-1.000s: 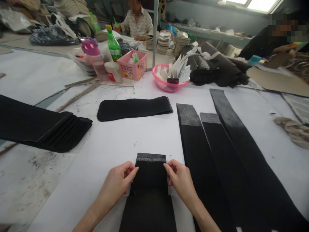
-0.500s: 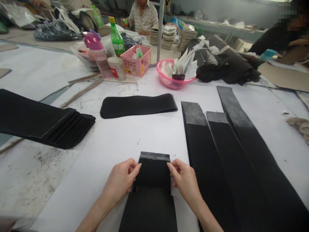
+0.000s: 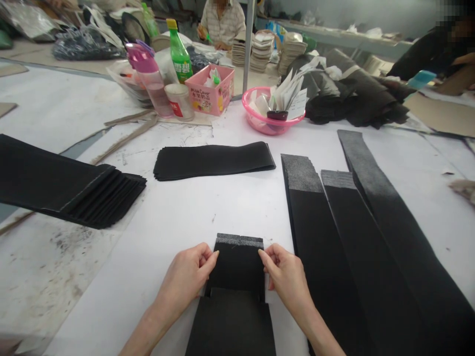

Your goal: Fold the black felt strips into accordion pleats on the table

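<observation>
A black fabric strip (image 3: 237, 267) with a fuzzy grey band across its far end lies before me at the bottom centre. My left hand (image 3: 191, 272) pinches its left edge just below the grey band. Opposite, at the same height, my right hand (image 3: 285, 272) pinches the right edge between thumb and fingers. A wider black panel (image 3: 230, 324) covers the near part of the strip, with notched corners beside it. To the right lie long black strips with grey ends (image 3: 326, 237), close to my right hand.
A folded black stack (image 3: 213, 160) lies ahead, and a fanned black pile (image 3: 74, 188) at left. Farther back stand a pink basin (image 3: 256, 118), a pink box (image 3: 211, 91), a green bottle (image 3: 180, 54) and a purple-lidded bottle (image 3: 148, 81). A person (image 3: 224, 22) sits across the table.
Both hands keep their pinch on the strip's edges. The near black panel's edge seems to sit slightly differently against the strip. The view has shifted a little.
</observation>
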Tool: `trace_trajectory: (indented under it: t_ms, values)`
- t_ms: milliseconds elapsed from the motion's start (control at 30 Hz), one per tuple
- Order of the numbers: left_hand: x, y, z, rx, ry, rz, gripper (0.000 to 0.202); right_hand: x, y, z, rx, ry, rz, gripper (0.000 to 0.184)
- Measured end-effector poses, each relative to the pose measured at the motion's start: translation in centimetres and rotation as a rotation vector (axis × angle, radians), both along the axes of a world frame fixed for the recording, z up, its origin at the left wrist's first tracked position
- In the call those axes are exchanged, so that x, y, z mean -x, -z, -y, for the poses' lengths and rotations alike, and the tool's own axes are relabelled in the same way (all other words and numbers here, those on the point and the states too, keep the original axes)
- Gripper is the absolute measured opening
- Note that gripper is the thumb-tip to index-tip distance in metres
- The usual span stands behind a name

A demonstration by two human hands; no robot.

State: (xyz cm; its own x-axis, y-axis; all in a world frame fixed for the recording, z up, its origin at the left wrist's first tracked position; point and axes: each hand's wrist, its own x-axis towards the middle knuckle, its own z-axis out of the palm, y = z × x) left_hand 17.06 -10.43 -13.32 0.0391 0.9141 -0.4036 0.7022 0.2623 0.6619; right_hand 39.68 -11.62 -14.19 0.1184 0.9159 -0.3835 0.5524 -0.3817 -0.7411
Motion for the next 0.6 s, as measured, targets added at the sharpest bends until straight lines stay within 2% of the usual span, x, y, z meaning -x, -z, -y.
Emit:
trace_trajectory:
  t_ms: [267, 600]
  values:
    - [-0.05, 0.04, -0.11, 0.018, -0.014, 0.011, 0.040, -0.02, -0.18, -0.11, 0.006, -0.002, 0.008, 0.032]
    - [0.16, 0.34, -0.05, 0.068, 0.029, -0.017, 0.042, 0.15, -0.58, -0.22, 0.027, 0.032, 0.026, 0.027]
